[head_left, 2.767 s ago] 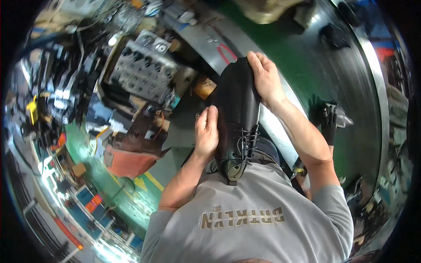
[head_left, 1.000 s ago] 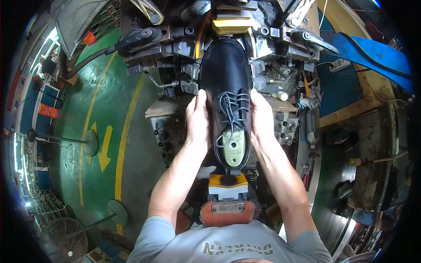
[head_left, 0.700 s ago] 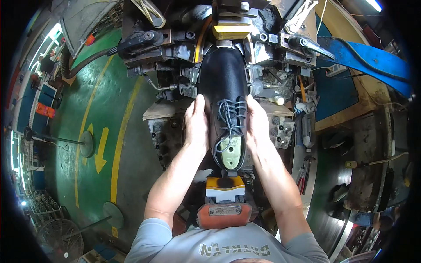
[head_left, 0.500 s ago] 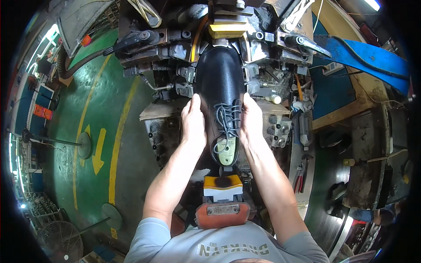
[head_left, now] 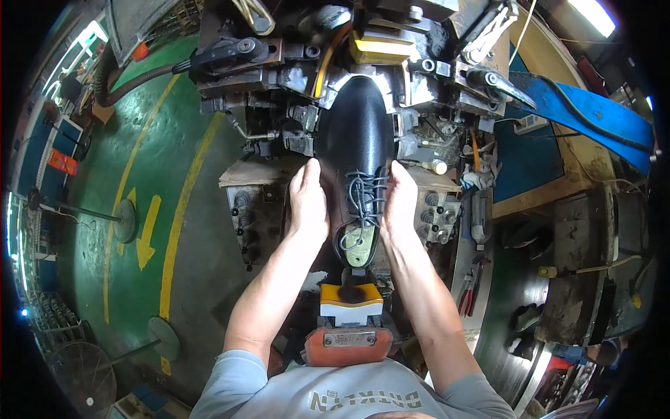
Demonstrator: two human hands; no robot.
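Note:
A black lace-up shoe lies lengthwise in front of me, its toe pointing away into the metal clamps of a machine. Dark laces are threaded through it and hang loosely knotted. At the near end, the pale green top of a shoe last shows in the opening. My left hand presses along the left side of the shoe, and my right hand along the right, so both grip it between them. The fingers curl under the shoe and are partly hidden.
Above the toe sits a yellow pad. A yellow-topped block stands nearest my body, over a red plate. Lever controls flank the machine. Red-handled pliers lie at the right; a blue metal arm reaches in behind.
The view has shifted slightly, and the machine appears turned a little. The shoe's toe has come slightly away from the parts beyond it. Both hands keep their hold on the shoe.

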